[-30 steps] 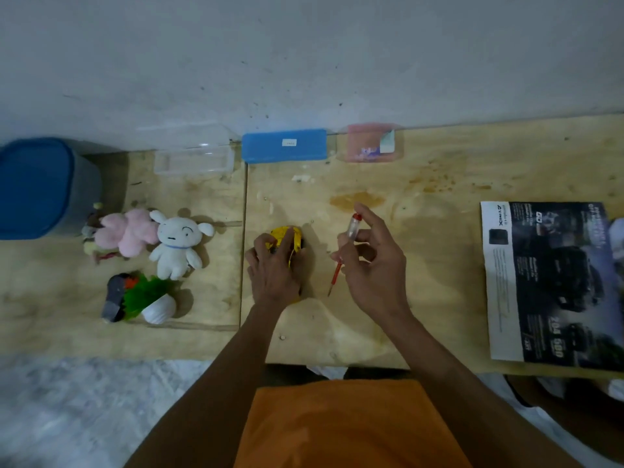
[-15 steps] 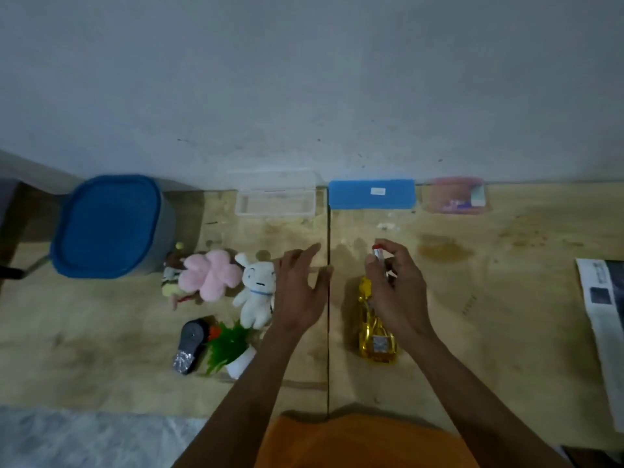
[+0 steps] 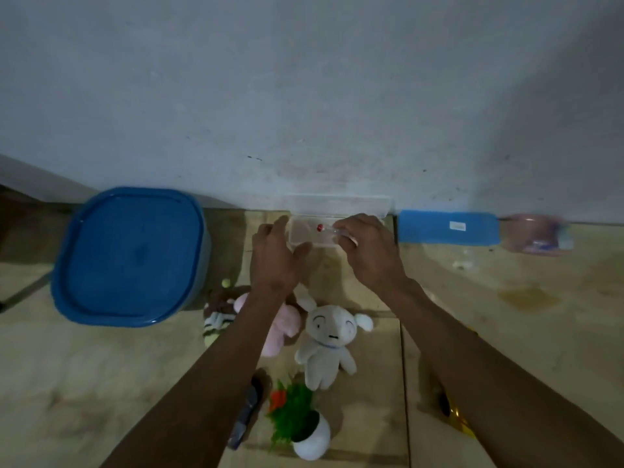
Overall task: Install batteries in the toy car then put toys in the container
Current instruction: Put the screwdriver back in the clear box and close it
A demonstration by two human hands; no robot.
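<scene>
My right hand [image 3: 369, 253] holds a small screwdriver [image 3: 329, 230] with a clear handle and red end cap over the open clear plastic box [image 3: 337, 202] by the wall. My left hand [image 3: 275, 256] grips the left end of that box. The yellow toy car [image 3: 457, 418] lies on the wooden floor near the bottom right, mostly hidden under my right forearm. A blue lidded container [image 3: 128, 255] stands to the left. A white plush [image 3: 327, 346], a pink plush [image 3: 285, 327] and a striped plush [image 3: 216, 320] lie below my hands.
A small fake plant in a white pot [image 3: 305, 427] and a dark flat object [image 3: 248, 413] sit near the bottom edge. A blue case [image 3: 447, 228] and a pink case [image 3: 537, 234] lie along the grey wall to the right.
Both hands left the toy car and moved up and left to the clear box. My right hand carried the screwdriver there. The view tilted up and shifted left.
</scene>
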